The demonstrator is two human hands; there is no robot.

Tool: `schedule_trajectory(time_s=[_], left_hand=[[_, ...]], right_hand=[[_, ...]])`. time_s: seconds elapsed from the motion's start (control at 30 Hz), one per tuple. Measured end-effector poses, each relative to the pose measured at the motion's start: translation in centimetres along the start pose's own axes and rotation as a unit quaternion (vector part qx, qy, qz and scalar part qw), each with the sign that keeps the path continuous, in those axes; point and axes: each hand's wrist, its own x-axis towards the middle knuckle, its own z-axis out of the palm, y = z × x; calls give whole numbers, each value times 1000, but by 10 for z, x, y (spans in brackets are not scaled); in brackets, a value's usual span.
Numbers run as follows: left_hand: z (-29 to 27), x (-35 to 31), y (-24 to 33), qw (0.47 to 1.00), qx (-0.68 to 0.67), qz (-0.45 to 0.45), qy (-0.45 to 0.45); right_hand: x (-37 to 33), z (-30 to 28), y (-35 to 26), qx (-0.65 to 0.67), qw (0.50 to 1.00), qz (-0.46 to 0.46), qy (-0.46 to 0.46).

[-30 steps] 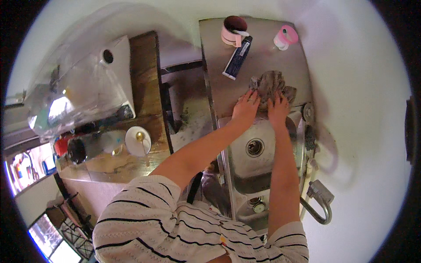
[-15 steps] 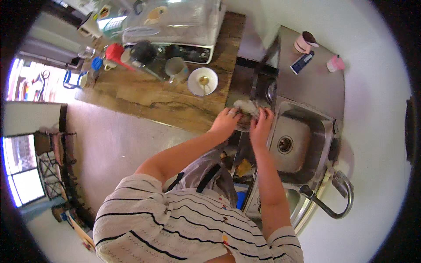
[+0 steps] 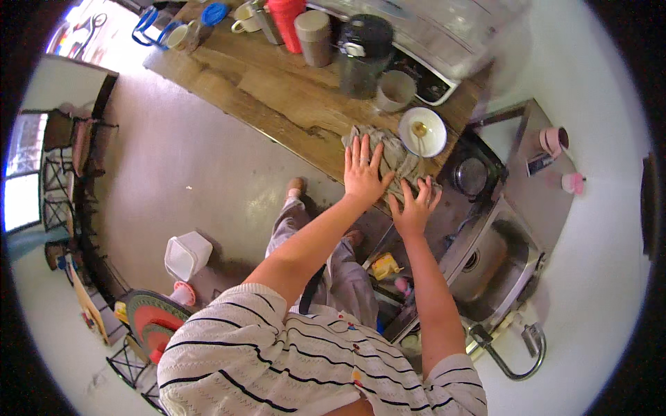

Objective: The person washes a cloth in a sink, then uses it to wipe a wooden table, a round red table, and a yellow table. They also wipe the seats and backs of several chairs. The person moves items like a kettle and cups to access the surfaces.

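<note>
A crumpled grey-brown cloth lies spread at the right front corner of the wooden counter. My left hand presses flat on it with the fingers stretched apart. Over the cloth's near right edge rests my right hand, its fingers spread and slightly bent. Just beyond the cloth stands a white bowl with a gold-coloured spoon in it. A clear mug is behind the bowl, to its left.
Farther along the wooden counter stand a dark-lidded jug, a grey canister and a red container. To the right are a steel sink and tap. A white bin stands on the floor.
The cloth, bunched between both hands by the counter's edge before, is now spread on the countertop. Both hands have opened onto it. The view has turned, bringing the counter closer.
</note>
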Motion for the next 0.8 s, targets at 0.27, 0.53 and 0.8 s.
schedule_trajectory(time_s=[0.27,0.53,0.8], left_hand=[[-79,73,-203,992,94,-37,74],[-158,169,-393,981,121,-98,114],[-172,194,-429,955,113,-224,160]], right_hand=[[74,47,-140,23,989,-105,-96],[241,144,-317,-2,990,-113,-84],[336,177,-364,31,973,-216,-78]])
